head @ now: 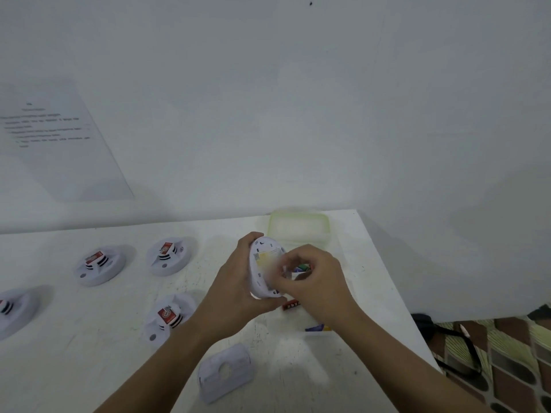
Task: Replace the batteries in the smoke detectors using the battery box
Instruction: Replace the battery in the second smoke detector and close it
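Head view, lower centre: left hand (235, 281) grips a white smoke detector (262, 263) by its rim, disc tipped on edge w/ labelled back facing right. Right hand (316, 281) is up against that back, fingers curled tight as if pinching sth small. It's too blurred to tell what, or whether anything's held.

Battery box (320, 331), clear plastic, sits on the worktop (372, 278) right under both hands, w/ coloured batteries (301, 267) showing past the knuckles. Green-rimmed lid (298, 228) lies just behind it. Bottom centre: loose white mounting plate (226, 372). Left of frame: 4 more detectors (100, 265) flat on the worktop, red tags up.

Handling, prob.: the detector is a light, stiff plastic shell, smooth enough to slip. Best held by the rim, clear of the vents. Battery door/clip is likely thin & snappable, so ease it w/ fingertips, no levering.
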Available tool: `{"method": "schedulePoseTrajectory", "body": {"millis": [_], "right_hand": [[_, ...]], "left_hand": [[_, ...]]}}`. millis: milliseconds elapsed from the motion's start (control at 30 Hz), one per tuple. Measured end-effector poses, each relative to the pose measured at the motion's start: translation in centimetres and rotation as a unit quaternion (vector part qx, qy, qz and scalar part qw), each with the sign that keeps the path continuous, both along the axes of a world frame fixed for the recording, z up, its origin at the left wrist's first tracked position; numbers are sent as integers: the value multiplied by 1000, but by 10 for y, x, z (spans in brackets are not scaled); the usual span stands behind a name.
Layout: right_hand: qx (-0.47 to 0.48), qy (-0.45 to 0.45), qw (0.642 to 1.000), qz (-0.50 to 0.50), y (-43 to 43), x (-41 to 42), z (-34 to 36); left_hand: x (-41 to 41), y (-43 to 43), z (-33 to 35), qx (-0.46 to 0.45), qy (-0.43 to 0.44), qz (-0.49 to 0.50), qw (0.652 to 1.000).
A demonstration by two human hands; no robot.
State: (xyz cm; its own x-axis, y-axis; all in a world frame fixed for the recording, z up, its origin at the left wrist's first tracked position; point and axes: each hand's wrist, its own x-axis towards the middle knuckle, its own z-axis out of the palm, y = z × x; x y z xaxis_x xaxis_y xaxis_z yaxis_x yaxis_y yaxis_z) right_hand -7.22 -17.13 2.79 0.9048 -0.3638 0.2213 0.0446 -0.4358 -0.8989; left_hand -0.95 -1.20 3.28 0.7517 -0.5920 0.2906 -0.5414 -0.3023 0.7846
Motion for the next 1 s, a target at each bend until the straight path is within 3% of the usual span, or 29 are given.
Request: {"method": "schedulePoseTrajectory", "body": {"millis": [133,200,367,600,867,1000], "right_hand": [[-14,21,1000,-11,-3,5,-1],[-36,20,999,-15,-2,4,2],[-64,14,998,-18,3,4,7],[-69,-4,997,-18,3,6,8],[12,16,999,-26,-1,10,1],[97,44,994,-17,-1,13,-2]], "left_hand": [[5,-4,-12,11,1,5,1000],[7,-6,-14,33,42,-4,999],[11,0,-12,50,-1,-13,999],[12,-1,-14,30,39,-19,999],[10,-4,-4,-14,21,29,999],[12,-3,-2,-12,10,16,1000]]}}
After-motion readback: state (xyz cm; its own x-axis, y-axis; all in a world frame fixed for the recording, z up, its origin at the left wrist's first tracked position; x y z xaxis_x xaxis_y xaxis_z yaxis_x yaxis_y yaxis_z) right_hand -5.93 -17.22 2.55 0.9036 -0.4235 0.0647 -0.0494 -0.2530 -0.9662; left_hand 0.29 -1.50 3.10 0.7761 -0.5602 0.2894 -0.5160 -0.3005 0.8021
